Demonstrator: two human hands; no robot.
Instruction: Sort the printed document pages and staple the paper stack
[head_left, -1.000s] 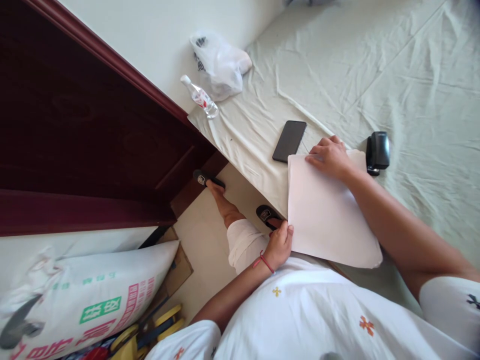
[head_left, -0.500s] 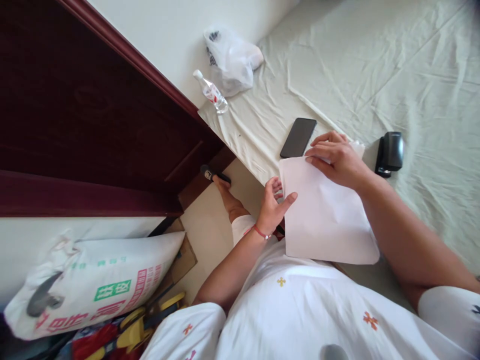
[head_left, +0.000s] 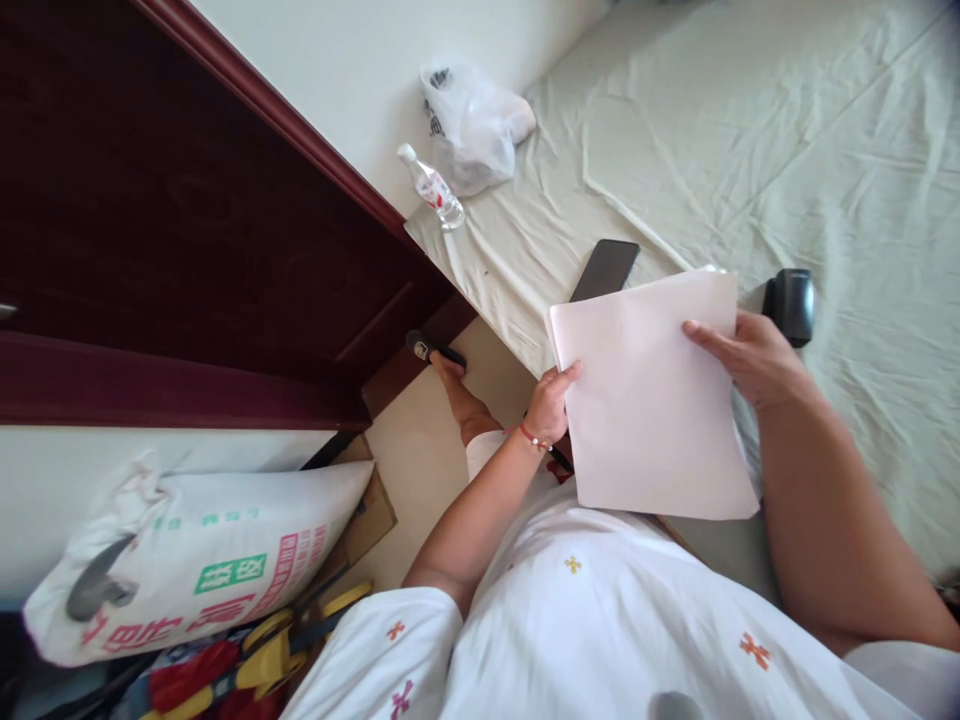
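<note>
A stack of white paper sheets lies in front of my body, held at both sides. My left hand grips its left edge, thumb on top and fingers underneath. My right hand grips the right edge near the far corner, its thumb flat on the top sheet and its fingers hidden below. Beyond the far edge, a black phone lies on the bed, partly covered by the paper. A black stapler-like object sits just past my right hand.
A pale wrinkled sheet covers the bed. At its far left corner stand a clear plastic bottle and a white plastic bag. A dark red door is at left, with a printed white sack below it.
My right hand has moved from the far edge to the right side of the paper. My left hand has closed on the left edge. The paper now lies flatter and covers part of the phone.
</note>
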